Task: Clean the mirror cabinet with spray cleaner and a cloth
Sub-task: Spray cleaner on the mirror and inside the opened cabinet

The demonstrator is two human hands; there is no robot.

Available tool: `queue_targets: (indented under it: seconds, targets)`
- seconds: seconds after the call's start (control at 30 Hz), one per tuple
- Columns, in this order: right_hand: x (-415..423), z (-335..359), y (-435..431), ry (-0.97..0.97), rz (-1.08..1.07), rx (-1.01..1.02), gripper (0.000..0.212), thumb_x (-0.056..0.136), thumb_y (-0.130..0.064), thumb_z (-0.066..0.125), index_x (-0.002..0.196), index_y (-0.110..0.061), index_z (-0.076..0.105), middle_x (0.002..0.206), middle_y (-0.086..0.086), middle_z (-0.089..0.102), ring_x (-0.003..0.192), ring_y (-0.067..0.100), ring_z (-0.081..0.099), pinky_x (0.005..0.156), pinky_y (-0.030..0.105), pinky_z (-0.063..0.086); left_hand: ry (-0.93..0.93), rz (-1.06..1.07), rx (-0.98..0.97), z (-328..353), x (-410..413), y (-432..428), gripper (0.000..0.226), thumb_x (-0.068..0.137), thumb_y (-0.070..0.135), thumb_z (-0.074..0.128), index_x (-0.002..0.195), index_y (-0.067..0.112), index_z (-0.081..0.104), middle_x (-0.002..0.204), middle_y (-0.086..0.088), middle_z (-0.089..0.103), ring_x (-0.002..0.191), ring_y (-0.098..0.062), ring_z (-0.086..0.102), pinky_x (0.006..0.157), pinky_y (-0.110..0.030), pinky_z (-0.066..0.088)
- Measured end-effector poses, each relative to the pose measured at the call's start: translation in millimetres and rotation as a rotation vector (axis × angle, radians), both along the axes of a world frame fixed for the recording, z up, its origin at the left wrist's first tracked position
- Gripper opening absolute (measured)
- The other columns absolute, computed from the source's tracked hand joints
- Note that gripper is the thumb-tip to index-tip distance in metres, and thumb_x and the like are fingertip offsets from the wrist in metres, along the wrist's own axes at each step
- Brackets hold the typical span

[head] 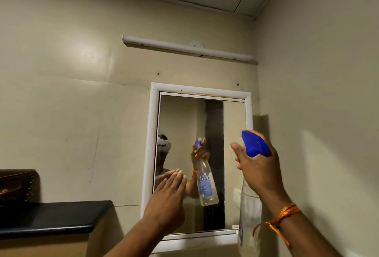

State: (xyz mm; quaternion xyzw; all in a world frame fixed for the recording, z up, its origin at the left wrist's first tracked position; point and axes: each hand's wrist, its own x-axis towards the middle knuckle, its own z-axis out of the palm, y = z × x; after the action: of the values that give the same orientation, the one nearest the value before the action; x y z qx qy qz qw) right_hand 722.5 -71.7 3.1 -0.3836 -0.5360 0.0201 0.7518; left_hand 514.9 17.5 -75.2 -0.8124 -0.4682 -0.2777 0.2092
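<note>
The mirror cabinet (152,133) hangs on the wall with a white frame around its glass. My right hand (258,170) grips the neck of a clear spray bottle (249,211) with a blue trigger head, held up before the mirror's right edge, nozzle pointing left at the glass. My left hand (168,197) is raised with straight fingers, the fingertips at or against the lower left of the glass. The mirror reflects both hands and the bottle. No cloth is in view.
A black shelf (51,217) juts from the wall at the left, with a dark woven basket (17,187) on it. A white tube light (184,48) is mounted above the cabinet. A side wall stands close on the right.
</note>
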Motion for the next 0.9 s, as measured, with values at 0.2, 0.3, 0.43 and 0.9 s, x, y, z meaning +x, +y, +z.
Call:
queue_targets:
  seconds: [0.2,0.3,0.43,0.9]
  targets:
    - [21,-10,-14,0.0,-0.061,0.025,0.064,0.082,-0.034,0.072,0.137,-0.024,0.041,0.113,0.002,0.058,0.083,0.013,0.061,0.055,0.011,0.046,0.031,-0.006,-0.003,-9,15,-4,0.078,0.094,0.019,0.045,0.154,0.021,-0.003,0.162,0.0,-0.011,0.143,-0.012,-0.021,0.12,-0.035,-0.008]
    - [24,-19,-19,-0.008,0.007,-0.01,0.063,0.079,-0.035,0.072,0.135,-0.026,0.043,0.113,0.008,0.062,0.081,0.014,0.066,0.05,0.011,0.049,0.025,-0.013,-0.029,-15,21,-8,0.077,0.095,0.022,0.045,0.154,0.021,-0.003,0.162,0.001,-0.011,0.147,-0.015,-0.016,0.122,-0.037,-0.002]
    - [17,-40,-23,-0.036,0.019,-0.061,0.055,0.077,-0.036,0.073,0.123,-0.032,0.044,0.108,0.01,0.061,0.085,0.021,0.065,0.05,0.014,0.05,-0.015,-0.025,-0.04,-28,24,-13,0.077,0.094,0.02,0.046,0.155,0.023,-0.001,0.163,0.004,-0.006,0.148,-0.014,-0.011,0.123,-0.038,0.002]
    - [-43,-70,-31,-0.332,0.294,-0.193,0.066,0.075,-0.039,0.074,0.132,-0.037,0.042,0.096,-0.005,0.065,0.088,0.012,0.065,0.075,0.015,0.055,-0.108,0.028,0.022,-49,0,-31,0.07,0.09,0.016,0.045,0.154,0.023,0.017,0.162,0.003,0.015,0.149,-0.013,0.01,0.122,-0.032,0.009]
